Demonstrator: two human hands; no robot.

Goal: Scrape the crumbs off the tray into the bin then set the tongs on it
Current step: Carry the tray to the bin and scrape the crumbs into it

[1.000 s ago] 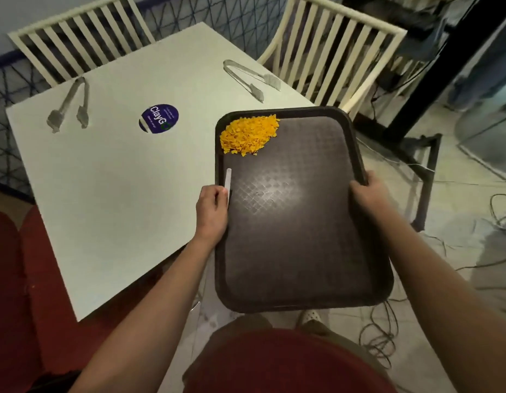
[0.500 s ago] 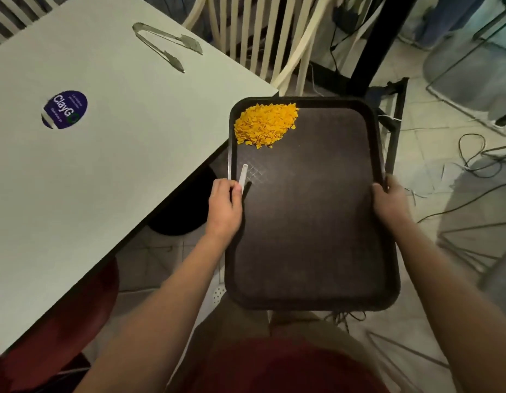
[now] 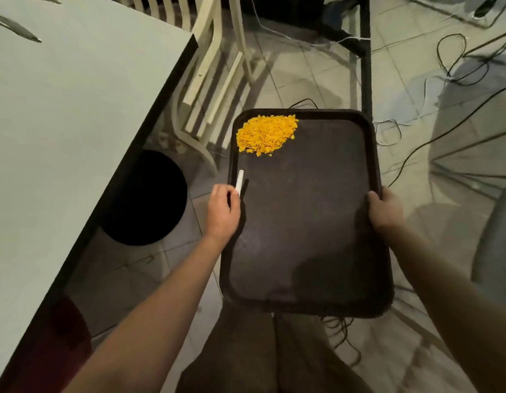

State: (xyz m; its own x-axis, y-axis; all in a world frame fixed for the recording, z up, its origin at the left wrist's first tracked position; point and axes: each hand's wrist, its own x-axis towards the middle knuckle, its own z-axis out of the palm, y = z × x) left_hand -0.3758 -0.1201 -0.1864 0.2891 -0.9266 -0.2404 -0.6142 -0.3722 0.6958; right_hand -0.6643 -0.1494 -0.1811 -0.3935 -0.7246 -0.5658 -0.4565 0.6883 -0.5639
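Tray (image 3: 303,222) now clear of table (image 3: 62,109), beside bin (image 3: 144,197); both hands still gripping its edges.

Both hands grip tray (image 3: 303,222) edges; crumbs (image 3: 266,134) heaped far-left corner; bin (image 3: 149,198) under table (image 3: 76,109).

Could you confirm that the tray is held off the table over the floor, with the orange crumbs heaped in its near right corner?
Not quite: the head view shows the crumbs heaped in the far left corner of the tray. The rest holds: both hands hold it off the table, over the floor.
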